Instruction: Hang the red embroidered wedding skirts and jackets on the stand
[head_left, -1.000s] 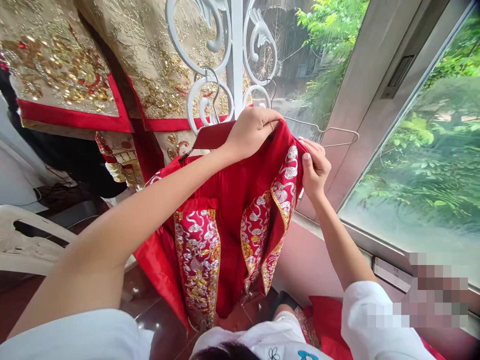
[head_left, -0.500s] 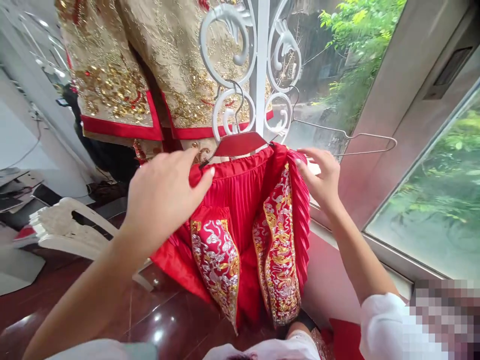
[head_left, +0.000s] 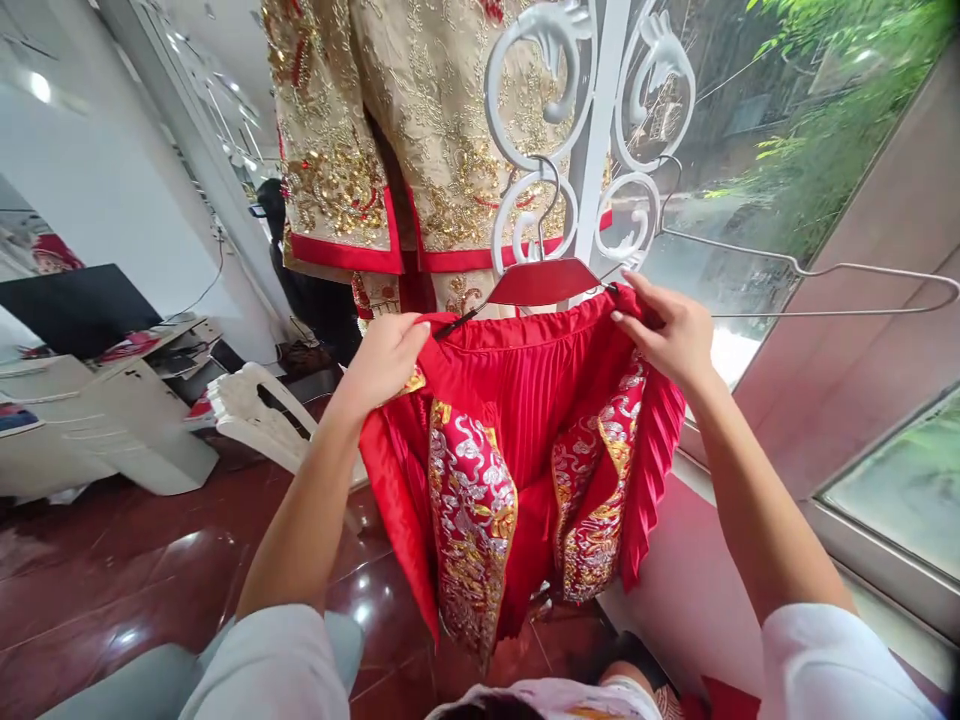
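Red pleated skirt point(head_left: 525, 400) with silver-and-gold embroidered panels, hung from a red hanger point(head_left: 541, 282) on the white scrolled rack point(head_left: 592, 130), below a gold embroidered garment point(head_left: 420, 130). Waistband stretched between both hands: left hand point(head_left: 386, 355) gripping its left end, right hand point(head_left: 667, 335) pinching its right end.

Glossy dark-red floor point(head_left: 135, 590), white wall point(head_left: 97, 200) at left, large window point(head_left: 885, 480) with greenery outside at right.
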